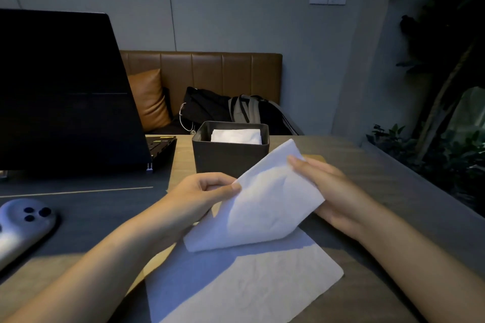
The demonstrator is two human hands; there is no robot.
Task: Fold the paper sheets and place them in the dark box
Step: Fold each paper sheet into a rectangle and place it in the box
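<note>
A folded white paper sheet [265, 202] is held up above the table between both hands. My left hand [199, 196] pinches its left corner between thumb and fingers. My right hand [322, 186] grips its right edge, thumb on top, fingers behind the paper. Under it another white sheet [249, 283] lies flat on the table near me. The dark box [228, 155] stands just beyond the hands, open on top, with white folded paper [236, 136] inside it.
An open black laptop [65, 92] stands at the left. A grey controller [23, 225] lies at the near left. A brown bench with a cushion and bags [223, 107] is behind the table. Plants [441, 139] are at the right.
</note>
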